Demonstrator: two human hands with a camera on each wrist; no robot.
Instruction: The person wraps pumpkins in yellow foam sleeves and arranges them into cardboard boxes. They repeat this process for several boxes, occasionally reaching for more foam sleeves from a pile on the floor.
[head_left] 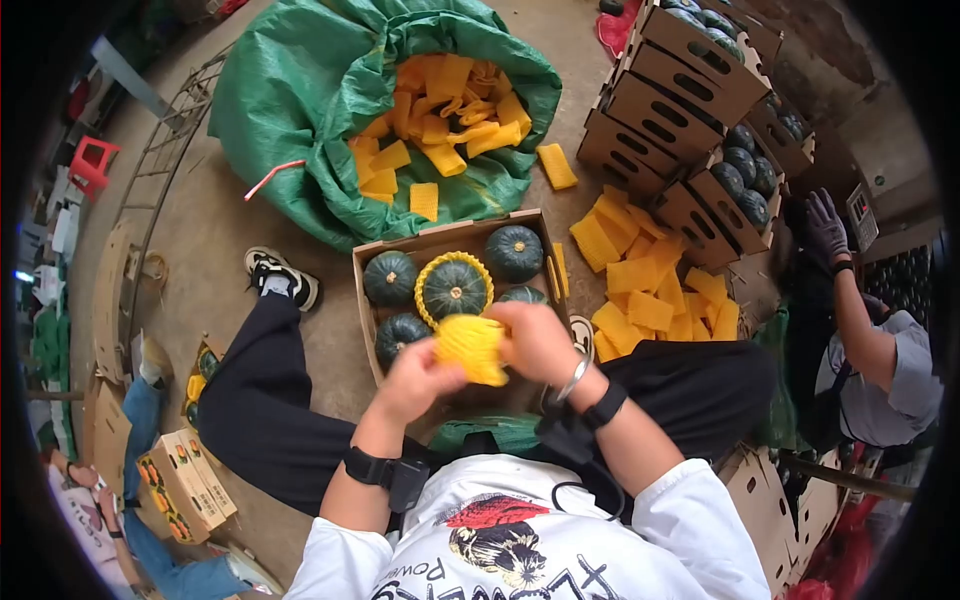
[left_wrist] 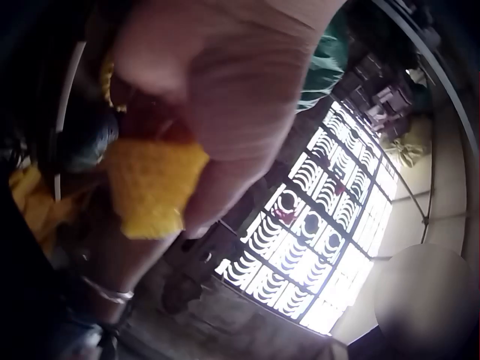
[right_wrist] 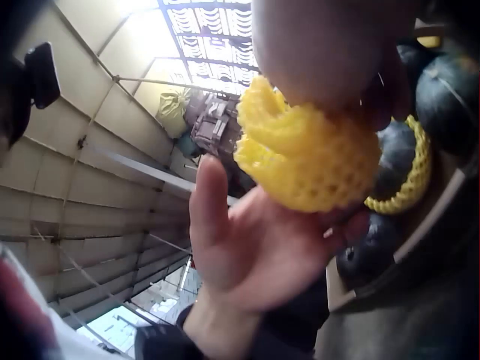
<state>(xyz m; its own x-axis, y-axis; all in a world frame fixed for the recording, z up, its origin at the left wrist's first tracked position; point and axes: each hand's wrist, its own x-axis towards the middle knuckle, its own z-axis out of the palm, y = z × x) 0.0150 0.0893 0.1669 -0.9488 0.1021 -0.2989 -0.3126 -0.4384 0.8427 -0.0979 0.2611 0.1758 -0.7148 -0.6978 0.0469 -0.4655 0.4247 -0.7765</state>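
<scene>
Over the near side of an open carton (head_left: 365, 310), both hands are at a yellow foam net sleeve (head_left: 470, 350). My left hand (head_left: 415, 385) holds its left side, the thumb standing apart from the net in the right wrist view. My right hand (head_left: 535, 342) pinches the right upper edge. The net (right_wrist: 315, 157) looks bunched and folded in the right wrist view. Dark green squashes sit in the carton; the middle squash (head_left: 455, 292) wears a yellow foam net, while the upper right squash (head_left: 515, 253) is bare. The hands partly hide the carton's near side.
Beyond the carton, a green woven sack (head_left: 290, 120) holds many yellow nets. More loose nets (head_left: 650, 290) lie on the floor to the right. Stacked cartons (head_left: 655, 120) with squashes stand at the back right. Another person (head_left: 870, 370) works at the far right.
</scene>
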